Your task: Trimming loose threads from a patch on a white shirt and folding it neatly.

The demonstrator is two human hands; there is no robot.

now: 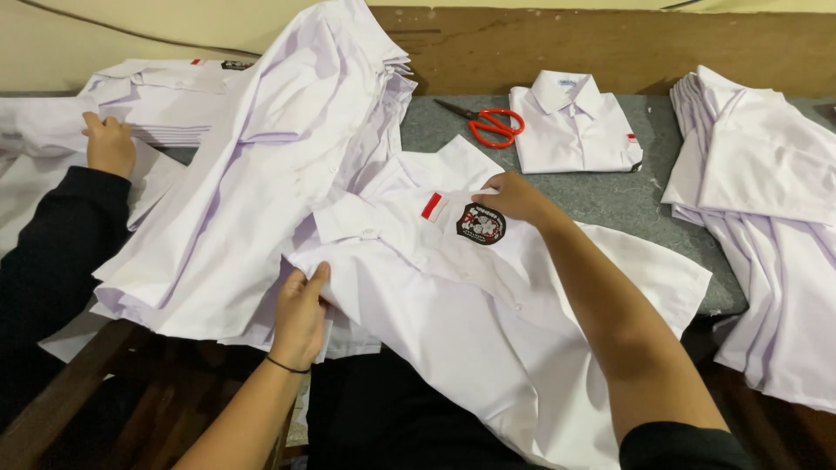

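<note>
The left hand [300, 313] pinches the near edge of a white shirt [488, 305]. The right hand [514, 196] presses flat by its collar. The shirt lies spread between both hands on the gray desk [610, 196].

A grey-topped work table [610, 196] fills the middle of the scene, backed on the far side by a scuffed brown wooden board [557, 48] with a pale cream wall [104, 22] above, while dark wooden slats [96, 365] show near left.
</note>
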